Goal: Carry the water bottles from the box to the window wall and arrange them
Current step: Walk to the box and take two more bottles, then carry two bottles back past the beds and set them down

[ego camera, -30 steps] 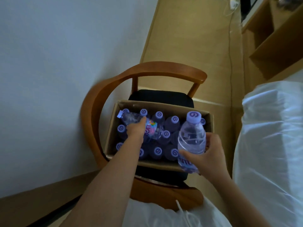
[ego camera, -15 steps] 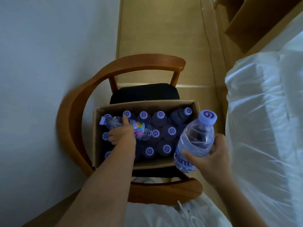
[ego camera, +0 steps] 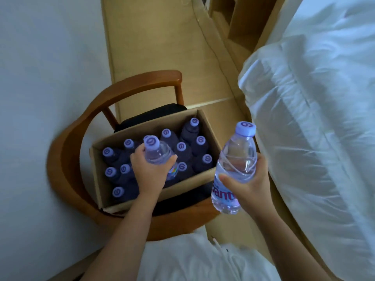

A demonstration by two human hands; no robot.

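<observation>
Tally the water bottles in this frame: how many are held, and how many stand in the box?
Held bottles: 2, one each in the left hand and the right hand
Boxed bottles: 11 caps visible in the box; the left hand may hide more
Total: 13 visible

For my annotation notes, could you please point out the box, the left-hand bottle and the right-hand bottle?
box (ego camera: 209, 126): head view, right cardboard wall.
left-hand bottle (ego camera: 160, 154): head view, clear shoulder below the cap.
right-hand bottle (ego camera: 239, 153): head view, clear upper body.
</observation>
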